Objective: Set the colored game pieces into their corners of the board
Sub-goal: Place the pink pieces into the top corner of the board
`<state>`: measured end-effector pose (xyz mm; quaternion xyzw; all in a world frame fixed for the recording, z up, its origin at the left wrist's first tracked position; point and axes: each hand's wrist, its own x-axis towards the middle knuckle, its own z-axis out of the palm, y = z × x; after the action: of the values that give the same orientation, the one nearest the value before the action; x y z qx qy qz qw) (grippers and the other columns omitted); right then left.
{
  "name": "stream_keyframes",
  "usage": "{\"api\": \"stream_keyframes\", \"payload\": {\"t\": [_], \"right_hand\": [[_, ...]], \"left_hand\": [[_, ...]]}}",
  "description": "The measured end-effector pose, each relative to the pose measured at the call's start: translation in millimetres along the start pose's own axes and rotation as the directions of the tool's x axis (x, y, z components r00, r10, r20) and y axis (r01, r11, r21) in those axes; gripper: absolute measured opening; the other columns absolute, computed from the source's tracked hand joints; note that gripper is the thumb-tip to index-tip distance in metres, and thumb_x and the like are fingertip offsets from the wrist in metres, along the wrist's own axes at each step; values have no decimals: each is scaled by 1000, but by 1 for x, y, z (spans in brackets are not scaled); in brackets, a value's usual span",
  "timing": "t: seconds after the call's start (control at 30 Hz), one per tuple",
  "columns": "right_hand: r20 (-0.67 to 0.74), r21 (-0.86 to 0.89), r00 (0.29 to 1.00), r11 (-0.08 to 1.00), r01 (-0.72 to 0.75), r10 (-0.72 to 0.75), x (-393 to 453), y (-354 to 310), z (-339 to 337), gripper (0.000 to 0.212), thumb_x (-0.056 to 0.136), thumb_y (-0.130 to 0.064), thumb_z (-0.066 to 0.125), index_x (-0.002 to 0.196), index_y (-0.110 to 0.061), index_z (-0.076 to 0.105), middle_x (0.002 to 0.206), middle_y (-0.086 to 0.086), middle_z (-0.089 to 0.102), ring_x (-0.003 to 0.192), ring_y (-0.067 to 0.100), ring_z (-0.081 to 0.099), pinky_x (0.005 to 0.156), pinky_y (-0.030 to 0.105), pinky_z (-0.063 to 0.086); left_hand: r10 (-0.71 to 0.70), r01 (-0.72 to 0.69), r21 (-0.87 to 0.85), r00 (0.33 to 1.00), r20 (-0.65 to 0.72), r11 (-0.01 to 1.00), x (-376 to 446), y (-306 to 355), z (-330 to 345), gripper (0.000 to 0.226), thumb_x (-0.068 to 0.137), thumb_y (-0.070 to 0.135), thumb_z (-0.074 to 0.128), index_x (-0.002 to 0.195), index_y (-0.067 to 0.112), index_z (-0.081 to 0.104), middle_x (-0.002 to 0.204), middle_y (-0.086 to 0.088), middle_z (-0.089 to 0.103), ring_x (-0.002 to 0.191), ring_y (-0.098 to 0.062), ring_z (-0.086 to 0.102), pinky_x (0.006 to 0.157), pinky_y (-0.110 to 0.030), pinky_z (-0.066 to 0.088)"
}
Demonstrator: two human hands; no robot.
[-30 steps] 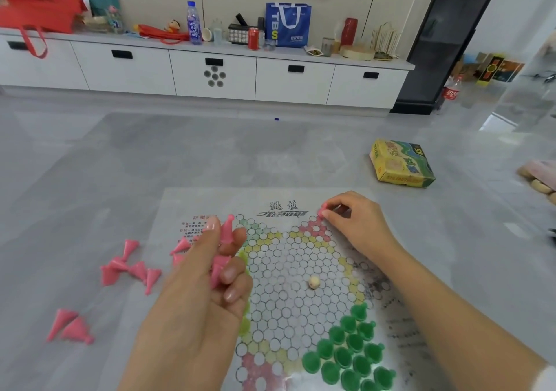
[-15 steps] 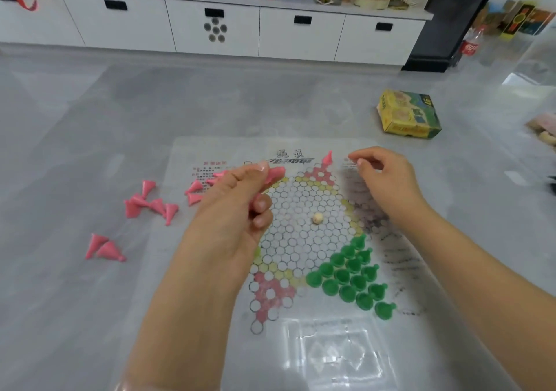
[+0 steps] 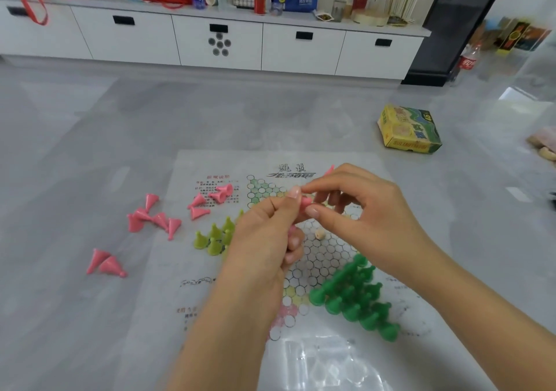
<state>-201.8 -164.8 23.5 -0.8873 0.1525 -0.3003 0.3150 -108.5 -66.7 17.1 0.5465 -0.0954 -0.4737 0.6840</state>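
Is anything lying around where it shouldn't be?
Yes. Many pink pieces lie tipped over on the floor left of the board, while the green pieces stand in their corner. A small beige bit sits mid-board.

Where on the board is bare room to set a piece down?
Free: the cells between the yellow-green pieces and green pieces, and the near pink corner. Crowded: the floor left of the board, strewn with pink pieces.
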Motion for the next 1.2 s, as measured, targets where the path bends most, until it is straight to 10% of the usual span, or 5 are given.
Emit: {"api": "stream_keyframes", "payload": {"t": [0.23, 0.47, 0.87, 1.2], "right_hand": [[3, -23, 998, 998, -63, 63, -3, -4, 1, 11, 78, -24, 61, 85, -21, 69, 80, -10, 67, 77, 6, 61, 68, 17, 50], [-289, 171, 831, 880, -444, 475, 12, 54, -27, 5, 81, -21, 65, 84, -25, 66, 84, -10, 68, 75, -3, 60, 72, 17, 48], [-254, -111, 832, 840, -531, 493, 31, 95, 8, 9, 82, -22, 65, 87, -16, 70, 79, -7, 63, 70, 3, 53, 67, 18, 42], [-265, -185, 830, 819, -543, 491, 31, 102, 11, 11, 82, -25, 65, 88, -18, 69, 85, -6, 65, 78, 9, 55, 72, 27, 46]], "left_hand": [[41, -34, 126, 998, -49, 991, 2, -3, 0, 19, 91, 25, 51, 81, 16, 63, 74, -1, 61, 49, -6, 41, 48, -20, 36], [-92, 49, -252, 982, -163, 966, 20, 11, -10, 45, 75, -26, 21, 82, 7, 50, 82, -11, 49, 60, -12, 43, 41, -15, 39], [3, -19, -264, 998, -60, 964, 5, 13, -9, 23, 92, 2, 40, 93, 10, 62, 76, -3, 67, 43, -4, 45, 37, -13, 39], [4, -17, -241, 998, -56, 970, 2, 14, -11, 22, 94, 13, 42, 96, 13, 64, 47, 6, 45, 34, -3, 29, 32, -14, 20]]}}
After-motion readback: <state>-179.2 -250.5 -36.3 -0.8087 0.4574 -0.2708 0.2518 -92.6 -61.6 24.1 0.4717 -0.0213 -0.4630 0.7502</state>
